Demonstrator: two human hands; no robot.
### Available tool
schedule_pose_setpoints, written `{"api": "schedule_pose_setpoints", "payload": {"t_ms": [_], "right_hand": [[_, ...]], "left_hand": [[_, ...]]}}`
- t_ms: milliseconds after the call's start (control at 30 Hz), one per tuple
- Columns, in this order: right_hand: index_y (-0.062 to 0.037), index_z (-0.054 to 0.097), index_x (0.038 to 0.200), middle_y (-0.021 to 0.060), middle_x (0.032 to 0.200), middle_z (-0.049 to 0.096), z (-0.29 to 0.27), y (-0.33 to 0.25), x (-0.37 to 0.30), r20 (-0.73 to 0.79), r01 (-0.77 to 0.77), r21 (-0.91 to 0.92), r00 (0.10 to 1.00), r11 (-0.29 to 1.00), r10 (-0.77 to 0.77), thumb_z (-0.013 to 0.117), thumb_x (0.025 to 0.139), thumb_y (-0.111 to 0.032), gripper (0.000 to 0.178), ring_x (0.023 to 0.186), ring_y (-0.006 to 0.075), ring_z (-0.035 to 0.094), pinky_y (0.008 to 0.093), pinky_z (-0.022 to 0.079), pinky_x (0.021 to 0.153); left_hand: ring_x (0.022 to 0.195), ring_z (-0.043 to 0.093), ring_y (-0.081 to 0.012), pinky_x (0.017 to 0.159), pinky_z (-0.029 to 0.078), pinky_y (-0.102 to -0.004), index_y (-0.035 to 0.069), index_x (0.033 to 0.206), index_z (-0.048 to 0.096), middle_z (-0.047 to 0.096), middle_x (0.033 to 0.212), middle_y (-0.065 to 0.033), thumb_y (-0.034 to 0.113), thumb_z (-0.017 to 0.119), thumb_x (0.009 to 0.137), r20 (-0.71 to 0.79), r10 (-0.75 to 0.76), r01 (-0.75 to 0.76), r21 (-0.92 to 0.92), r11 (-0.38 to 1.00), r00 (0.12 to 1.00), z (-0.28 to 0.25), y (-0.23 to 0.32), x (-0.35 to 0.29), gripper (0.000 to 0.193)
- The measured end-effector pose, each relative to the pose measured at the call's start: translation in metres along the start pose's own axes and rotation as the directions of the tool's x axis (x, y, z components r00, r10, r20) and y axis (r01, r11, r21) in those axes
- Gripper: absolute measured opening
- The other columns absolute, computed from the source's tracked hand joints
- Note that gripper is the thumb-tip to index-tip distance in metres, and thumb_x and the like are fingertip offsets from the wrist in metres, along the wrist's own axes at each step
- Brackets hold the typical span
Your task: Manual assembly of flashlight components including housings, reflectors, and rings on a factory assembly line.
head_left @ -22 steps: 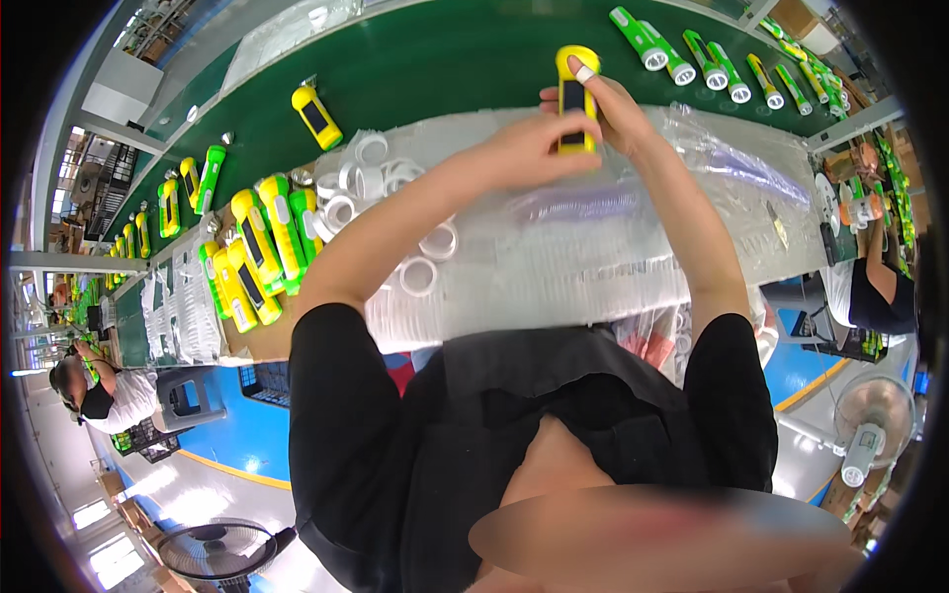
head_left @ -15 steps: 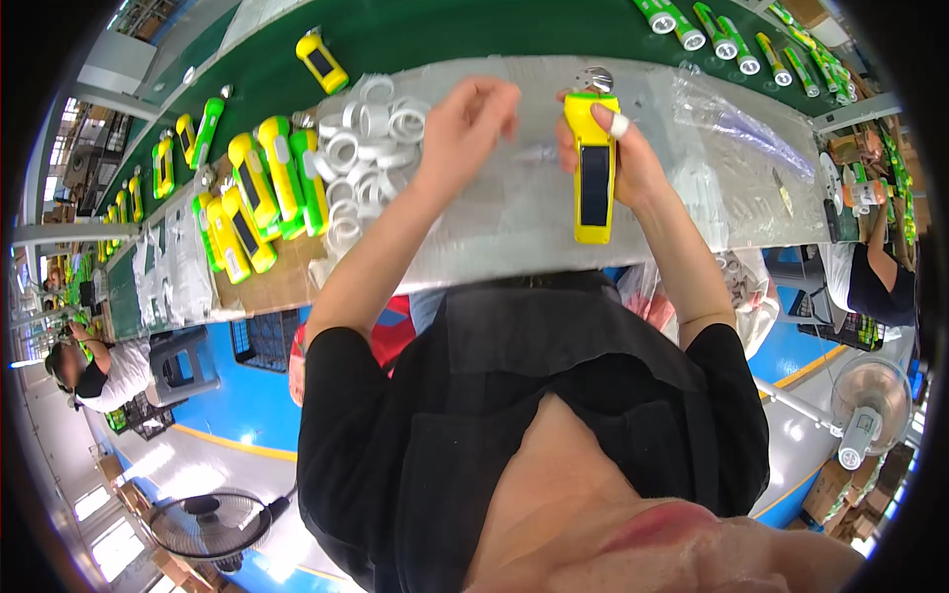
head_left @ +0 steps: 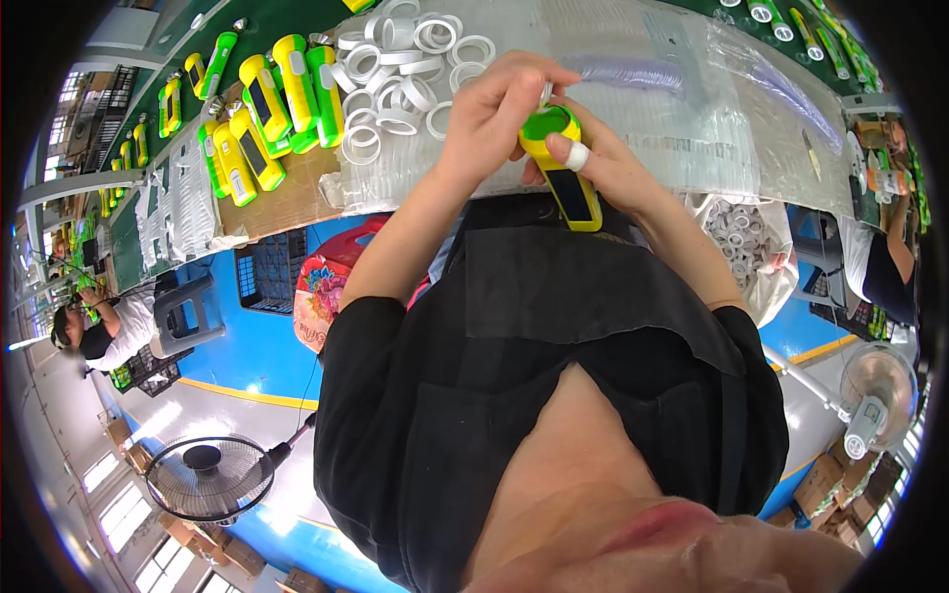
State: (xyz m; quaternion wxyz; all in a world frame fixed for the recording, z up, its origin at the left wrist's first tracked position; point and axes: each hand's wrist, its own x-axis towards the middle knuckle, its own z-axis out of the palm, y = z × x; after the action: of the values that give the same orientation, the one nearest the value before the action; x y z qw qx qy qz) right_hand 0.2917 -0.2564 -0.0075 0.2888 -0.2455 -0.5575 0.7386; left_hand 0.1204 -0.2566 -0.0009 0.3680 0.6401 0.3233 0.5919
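Observation:
A yellow and green flashlight [head_left: 578, 208] with a dark panel along its body is tilted in front of me at the table's near edge. My right hand [head_left: 615, 168], a white wrap on its thumb, grips it around the upper body. My left hand [head_left: 494, 111] is closed at the flashlight's green open head, pinching a small silvery part [head_left: 546, 94] there; the fingers hide most of it. Just left of that hand lie many loose white rings [head_left: 399, 119]. Farther left, several similar flashlights [head_left: 259, 97] lie in a cluster, some with silvery heads hanging out.
Bluish clear plastic strips [head_left: 633, 74] lie on the plastic-covered table [head_left: 692, 138]. A knife-like tool [head_left: 811, 156] is at the right. More flashlights [head_left: 806, 35] line the far right. A bag of white rings [head_left: 739, 237] hangs below the edge. A co-worker [head_left: 124, 326] sits at left, another [head_left: 870, 262] at right.
The flashlight has come closer to me and tilted. My left hand has moved right and down onto its head, where the silvery part was hanging. The view has shifted.

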Motion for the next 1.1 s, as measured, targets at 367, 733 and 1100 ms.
{"api": "schedule_pose_setpoints", "payload": {"t_ms": [367, 733, 1100], "right_hand": [[-0.0088, 0.045, 0.129, 0.0122, 0.093, 0.063, -0.018, 0.016, -0.001, -0.281, 0.119, 0.256, 0.959, 0.959, -0.044, 0.05, 0.1, -0.034, 0.039, 0.074, 0.0192, 0.062, 0.0304, 0.05, 0.067], [-0.0055, 0.047, 0.129, 0.0139, 0.092, 0.062, -0.035, 0.009, -0.019, -0.383, 0.082, 0.161, 0.924, 0.984, -0.014, 0.052, 0.097, -0.039, 0.047, 0.073, 0.0184, 0.061, 0.0291, 0.048, 0.066], [-0.0005, 0.048, 0.127, 0.0126, 0.094, 0.062, -0.019, 0.005, -0.009, -0.203, 0.039, 0.128, 0.979, 0.991, -0.012, 0.059, 0.093, -0.042, 0.055, 0.075, 0.02, 0.063, 0.0304, 0.051, 0.065]], "left_hand": [[0.118, 0.055, -0.0355, 0.102, 0.037, -0.045, 0.002, 0.125, 0.057, 0.058, 0.127, -0.0184, 0.033, 0.049, 0.099, -0.003, -0.117, 0.117, 0.016, 0.993, 0.993, 0.021, -0.03, -0.003, 0.042], [0.108, 0.056, -0.0327, 0.091, 0.045, -0.0434, 0.003, 0.125, 0.058, 0.061, 0.115, -0.0148, 0.033, 0.076, 0.077, 0.227, -0.086, -0.128, 0.78, 0.612, 0.97, -0.001, -0.103, 0.029, 0.059], [0.108, 0.051, -0.0307, 0.091, 0.041, -0.039, 0.01, 0.124, 0.064, 0.057, 0.116, -0.0117, 0.027, 0.05, 0.097, 0.258, 0.126, -0.226, 0.408, 0.885, 0.958, 0.001, -0.02, -0.007, 0.034]]}}
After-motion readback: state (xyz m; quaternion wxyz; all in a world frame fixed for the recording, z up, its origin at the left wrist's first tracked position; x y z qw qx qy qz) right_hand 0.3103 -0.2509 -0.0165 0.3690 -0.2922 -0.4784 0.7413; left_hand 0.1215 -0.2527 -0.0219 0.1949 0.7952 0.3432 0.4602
